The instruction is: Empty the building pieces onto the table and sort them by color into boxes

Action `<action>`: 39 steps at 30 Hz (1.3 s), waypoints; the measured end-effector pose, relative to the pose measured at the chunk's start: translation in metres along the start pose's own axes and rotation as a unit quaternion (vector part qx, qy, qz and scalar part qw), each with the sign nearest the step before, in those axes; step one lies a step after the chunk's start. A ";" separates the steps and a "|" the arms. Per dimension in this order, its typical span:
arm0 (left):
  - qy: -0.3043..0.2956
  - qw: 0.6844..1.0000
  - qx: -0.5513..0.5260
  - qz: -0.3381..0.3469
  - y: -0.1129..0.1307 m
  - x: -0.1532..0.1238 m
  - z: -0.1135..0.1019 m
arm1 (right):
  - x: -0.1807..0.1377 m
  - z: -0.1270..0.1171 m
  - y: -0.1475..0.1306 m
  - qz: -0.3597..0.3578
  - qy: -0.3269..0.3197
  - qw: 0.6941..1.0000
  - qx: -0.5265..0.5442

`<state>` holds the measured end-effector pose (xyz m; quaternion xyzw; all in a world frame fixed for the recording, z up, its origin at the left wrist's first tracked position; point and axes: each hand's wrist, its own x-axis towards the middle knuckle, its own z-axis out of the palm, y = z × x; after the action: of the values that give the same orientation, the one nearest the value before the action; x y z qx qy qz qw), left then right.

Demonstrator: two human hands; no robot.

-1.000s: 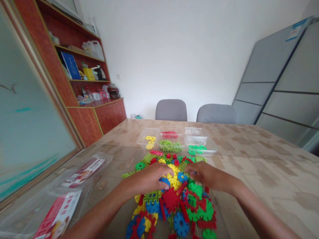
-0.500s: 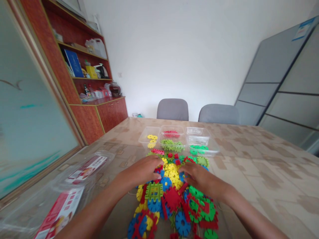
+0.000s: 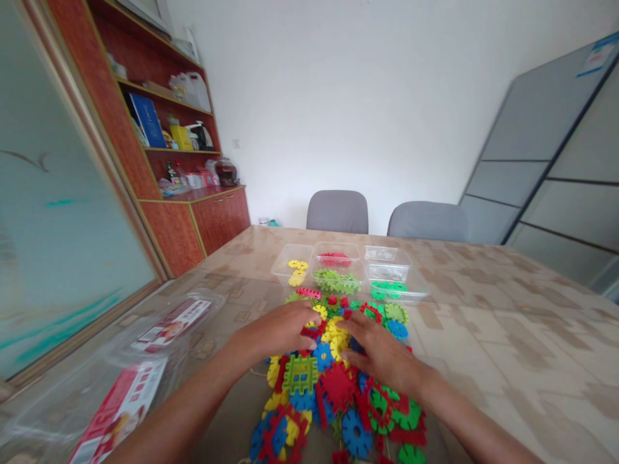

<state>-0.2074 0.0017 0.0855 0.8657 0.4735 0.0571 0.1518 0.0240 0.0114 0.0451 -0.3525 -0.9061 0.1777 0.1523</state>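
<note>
A heap of flat plastic building pieces (image 3: 338,393), red, yellow, green and blue, lies on the table in front of me. My left hand (image 3: 278,332) rests on the heap's left side with its fingers stretched over red and yellow pieces. My right hand (image 3: 380,351) lies palm down on the middle of the heap, fingers spread toward the left hand. Neither hand lifts a piece. Beyond the heap stand several clear tubs (image 3: 290,274), one with yellow pieces, one with red (image 3: 333,259), one with light green (image 3: 336,281) and one with green (image 3: 387,290).
A clear plastic bag with red and white printed cards (image 3: 145,361) lies at my left on the patterned table (image 3: 507,335). Two grey chairs (image 3: 338,211) stand at the far side. A red-brown shelf cabinet (image 3: 159,148) fills the left wall; grey panels (image 3: 546,161) lean at right.
Both hands slid over the heap: the left drew back and left, the right moved left toward the heap's middle, and its fingers flattened out.
</note>
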 end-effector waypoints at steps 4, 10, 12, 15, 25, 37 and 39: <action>-0.025 1.000 -0.006 0.002 0.000 -0.003 -0.006 | 0.001 -0.006 0.001 0.003 -0.009 1.000 0.006; -0.007 1.000 -0.005 0.011 0.003 -0.004 -0.004 | -0.001 -0.004 0.000 0.008 -0.009 1.000 -0.006; 0.028 1.000 -0.007 0.010 0.005 0.000 0.005 | -0.001 -0.002 -0.001 0.006 -0.008 1.000 -0.011; 0.060 0.998 -0.015 0.001 0.008 0.007 0.021 | 0.000 0.000 0.002 -0.001 0.009 1.000 0.009; 0.103 0.993 -0.052 -0.037 0.008 0.020 0.047 | 0.003 -0.003 0.018 0.050 0.026 0.998 0.016; 0.144 0.984 -0.105 -0.018 0.015 0.022 0.037 | 0.007 -0.007 0.018 0.043 0.035 0.987 0.148; 0.152 0.982 -0.109 -0.016 0.017 0.022 0.034 | 0.008 -0.008 0.020 0.038 0.035 0.984 0.171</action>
<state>-0.1738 0.0045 0.0578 0.8177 0.4955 0.2371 0.1721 0.0335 0.0323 0.0451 -0.3612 -0.8425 0.3231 0.2352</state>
